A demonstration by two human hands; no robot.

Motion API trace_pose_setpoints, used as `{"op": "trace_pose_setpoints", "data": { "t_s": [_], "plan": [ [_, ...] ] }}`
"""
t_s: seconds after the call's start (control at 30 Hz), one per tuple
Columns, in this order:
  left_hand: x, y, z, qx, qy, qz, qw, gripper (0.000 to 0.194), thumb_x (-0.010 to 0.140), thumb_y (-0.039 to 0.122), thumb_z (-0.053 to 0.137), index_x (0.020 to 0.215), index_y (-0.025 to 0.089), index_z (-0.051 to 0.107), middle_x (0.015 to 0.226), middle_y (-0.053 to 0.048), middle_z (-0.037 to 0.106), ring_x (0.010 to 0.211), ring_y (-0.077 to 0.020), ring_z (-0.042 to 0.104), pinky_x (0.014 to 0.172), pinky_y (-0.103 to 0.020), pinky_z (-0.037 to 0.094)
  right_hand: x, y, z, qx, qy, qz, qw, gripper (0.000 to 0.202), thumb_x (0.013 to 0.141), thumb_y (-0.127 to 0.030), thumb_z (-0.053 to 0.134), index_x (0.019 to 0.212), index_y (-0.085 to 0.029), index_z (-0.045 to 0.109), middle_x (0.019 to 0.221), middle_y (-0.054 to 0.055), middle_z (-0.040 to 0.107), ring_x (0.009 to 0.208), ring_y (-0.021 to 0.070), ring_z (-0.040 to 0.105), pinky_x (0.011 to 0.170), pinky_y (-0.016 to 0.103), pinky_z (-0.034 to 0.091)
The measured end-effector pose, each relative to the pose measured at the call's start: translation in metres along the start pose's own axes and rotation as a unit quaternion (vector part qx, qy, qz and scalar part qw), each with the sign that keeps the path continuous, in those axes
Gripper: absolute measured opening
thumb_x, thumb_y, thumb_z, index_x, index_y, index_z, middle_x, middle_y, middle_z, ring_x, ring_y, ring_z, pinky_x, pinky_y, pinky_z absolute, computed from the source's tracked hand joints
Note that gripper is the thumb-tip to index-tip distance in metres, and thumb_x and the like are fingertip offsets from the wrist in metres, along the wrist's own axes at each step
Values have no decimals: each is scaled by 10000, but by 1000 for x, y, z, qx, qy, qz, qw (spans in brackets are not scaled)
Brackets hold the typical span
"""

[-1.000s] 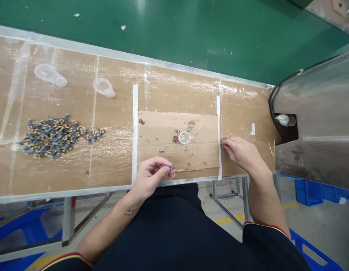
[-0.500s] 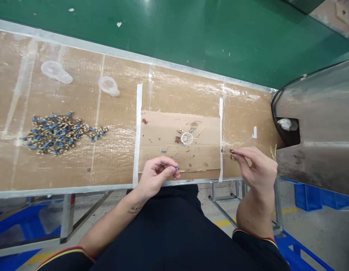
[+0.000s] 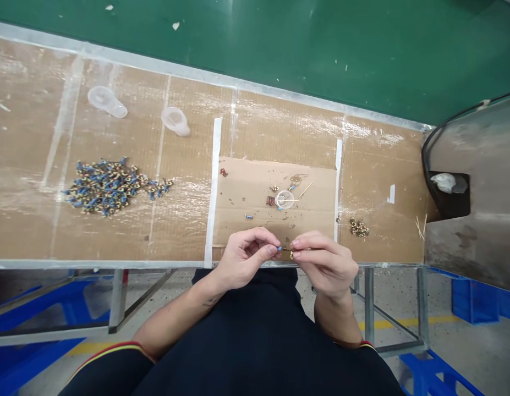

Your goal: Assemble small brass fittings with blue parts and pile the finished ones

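Observation:
My left hand (image 3: 248,256) pinches a small blue piece (image 3: 279,248) between thumb and forefinger. Close by on the right, my right hand (image 3: 324,261) has its fingertips closed on a small gold-coloured piece (image 3: 292,254). The two hands nearly meet over the front edge of a cardboard sheet (image 3: 234,190). On that sheet stand a small clear cup (image 3: 284,199) with a thin stick across it, dark red pieces (image 3: 270,201) at its left, and a blue piece (image 3: 248,216) lying alone. A small pile of dark and gold pieces (image 3: 359,227) lies to the right of the sheet.
A large pile of blue and gold pieces (image 3: 104,186) spreads over the left of the table (image 3: 188,220). Two clear plastic containers (image 3: 107,102) (image 3: 175,121) lie behind it. Thin sticks (image 3: 421,226) and a metal housing (image 3: 486,181) are at the right.
My right hand has moved left from the small pile to my left hand, now with a gold-coloured piece in its fingertips. The view has shifted, and my left hand still pinches the blue piece.

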State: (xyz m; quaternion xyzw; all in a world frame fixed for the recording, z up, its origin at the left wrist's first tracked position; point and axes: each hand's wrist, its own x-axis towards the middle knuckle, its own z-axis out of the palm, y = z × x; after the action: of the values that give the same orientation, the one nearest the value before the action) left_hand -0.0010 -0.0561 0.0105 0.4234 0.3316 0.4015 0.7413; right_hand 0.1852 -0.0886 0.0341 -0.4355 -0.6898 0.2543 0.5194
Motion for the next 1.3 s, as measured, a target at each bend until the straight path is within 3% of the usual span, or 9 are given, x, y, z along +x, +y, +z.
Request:
{"op": "trace_pose_setpoints", "data": {
  "t_s": [0.47, 0.63, 0.8, 0.93, 1.07, 1.3],
  "plan": [
    [-2, 0, -1, 10, -21, 26, 999, 259, 927, 403, 731, 860, 155, 756, 784, -65, 732, 638, -124, 678, 618, -228, 581, 0, 2, 5, 21, 3, -4, 1000, 314, 911, -85, 696, 1134, -289, 780, 941, 57, 805, 802, 188, 768, 659, 324, 651],
    [-3, -1, 1, -3, -10, -8, 1000, 311, 905, 459, 749, 875, 150, 737, 735, -60, 734, 624, -141, 703, 618, -246, 610, -1, 3, 4, 9, 13, -2, 1000, 332, 896, -64, 694, 1112, -301, 779, 928, 48, 807, 774, 186, 771, 637, 317, 643],
    [0, -2, 0, -51, -13, -2, 999, 266, 904, 410, 763, 834, 157, 724, 704, -34, 723, 609, -124, 711, 613, -222, 612, -2, 4, 5, 0, 19, 7, 1000, 301, 871, -69, 703, 1068, -283, 779, 911, 53, 806, 757, 186, 774, 637, 307, 645],
    [0, -4, -4, -63, -13, -48, 997, 303, 818, 426, 847, 852, 145, 739, 716, -50, 749, 597, -137, 721, 575, -210, 602, -2, 4, 7, 9, 27, 14, 1000, 249, 844, -122, 744, 1028, -284, 788, 877, 52, 805, 733, 205, 773, 616, 324, 645],
    [-1, -4, -3, -64, -11, -65, 996, 314, 791, 422, 872, 864, 140, 754, 709, -58, 764, 593, -149, 729, 579, -222, 614, -1, 3, 7, 24, 40, 33, 998, 253, 830, -97, 765, 1003, -279, 795, 867, 44, 805, 720, 190, 766, 620, 308, 643],
    [-1, -2, 2, -10, 12, -32, 999, 368, 869, 504, 779, 836, 138, 764, 679, -64, 761, 587, -164, 731, 596, -271, 645, 1, -2, 8, 52, 56, 104, 992, 175, 808, -93, 777, 872, -256, 777, 828, 38, 800, 689, 174, 758, 595, 270, 634]
  ]
}}
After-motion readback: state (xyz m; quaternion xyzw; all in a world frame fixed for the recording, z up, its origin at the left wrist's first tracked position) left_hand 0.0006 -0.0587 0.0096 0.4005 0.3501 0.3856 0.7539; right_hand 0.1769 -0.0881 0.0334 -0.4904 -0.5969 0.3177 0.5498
